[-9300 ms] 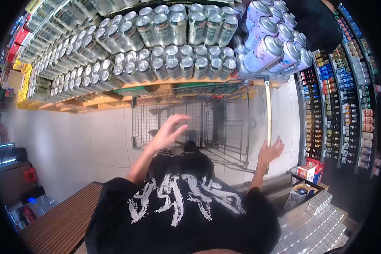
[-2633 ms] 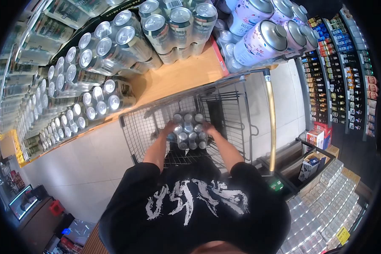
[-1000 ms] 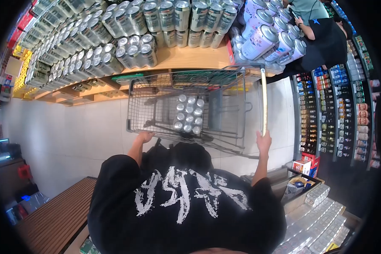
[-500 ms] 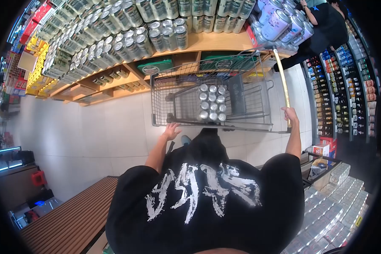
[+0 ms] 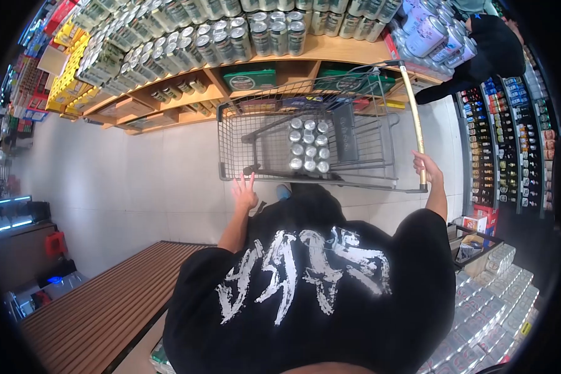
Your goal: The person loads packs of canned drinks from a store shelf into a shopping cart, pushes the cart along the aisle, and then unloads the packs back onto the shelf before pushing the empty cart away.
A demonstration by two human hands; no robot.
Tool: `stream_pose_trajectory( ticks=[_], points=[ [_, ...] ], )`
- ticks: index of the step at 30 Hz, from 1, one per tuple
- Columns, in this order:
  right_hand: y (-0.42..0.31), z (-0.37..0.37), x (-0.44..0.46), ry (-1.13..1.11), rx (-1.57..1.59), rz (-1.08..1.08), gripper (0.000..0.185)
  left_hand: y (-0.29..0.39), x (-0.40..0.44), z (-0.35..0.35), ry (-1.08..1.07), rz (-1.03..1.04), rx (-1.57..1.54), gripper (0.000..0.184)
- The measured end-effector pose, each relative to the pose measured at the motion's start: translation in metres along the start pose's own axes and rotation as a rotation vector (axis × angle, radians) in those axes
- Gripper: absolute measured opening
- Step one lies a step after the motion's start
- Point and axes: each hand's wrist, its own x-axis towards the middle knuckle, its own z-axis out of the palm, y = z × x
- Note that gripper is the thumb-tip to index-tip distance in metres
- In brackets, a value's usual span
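A grey wire shopping cart (image 5: 274, 179) stands sideways in front of me. Inside it sits a block of silver-topped drink cans (image 5: 309, 146), several in rows. My right hand (image 5: 429, 167) is closed around the lower end of the cart's pale yellow handle (image 5: 414, 112). Beside the cart's front near corner is my left hand (image 5: 246, 194), open with fingers extended toward the rim; whether the fingertips touch the wire I cannot tell.
Beyond the cart, a wooden shelf unit (image 5: 327, 51) carries stacked beer cans (image 5: 221, 43). Another person in black (image 5: 495, 47) is at upper right, near bottle shelves (image 5: 495, 149). Wrapped can packs (image 5: 492, 311) lie behind me at right, a slatted wooden surface (image 5: 112, 299) at left.
My left hand's fingers are now more spread and straight at the cart's corner. My right hand keeps hold of the handle. The shelves appear shifted rightward in view, the cart slightly left.
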Motion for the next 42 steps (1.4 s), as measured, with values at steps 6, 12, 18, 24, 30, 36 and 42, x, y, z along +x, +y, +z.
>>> stream_pose_trajectory(
  ticks=[6, 12, 18, 24, 30, 36, 42],
  points=[
    [0.018, 0.025, 0.011, -0.152, 0.316, -0.025, 0.034, -0.034, -0.006, 0.0, -0.01, -0.06, -0.152, 0.09],
    [0.014, 0.034, 0.018, -0.248, 0.232, -0.075, 0.037, -0.063, 0.014, 0.01, -0.007, 0.087, -0.483, 0.098],
    [0.012, 0.048, 0.025, -0.001, 0.092, -0.173, 0.029, -0.061, 0.043, -0.001, -0.085, 0.006, -0.463, 0.105],
    [0.004, 0.05, 0.036, 0.237, -0.184, -0.406, 0.021, -0.068, 0.071, 0.003, -0.131, 0.01, -0.398, 0.11],
    [-0.011, 0.049, 0.053, 0.328, -0.34, -0.5, 0.019, -0.055, 0.083, -0.017, -0.146, -0.03, -0.363, 0.109],
    [-0.007, 0.066, 0.046, 0.323, -0.232, -0.45, 0.02, -0.053, 0.084, -0.052, -0.226, -0.056, -0.419, 0.106],
    [-0.006, 0.072, 0.043, 0.453, -0.383, -0.521, 0.024, -0.072, 0.1, -0.038, -0.181, 0.004, -0.453, 0.109]
  ],
)
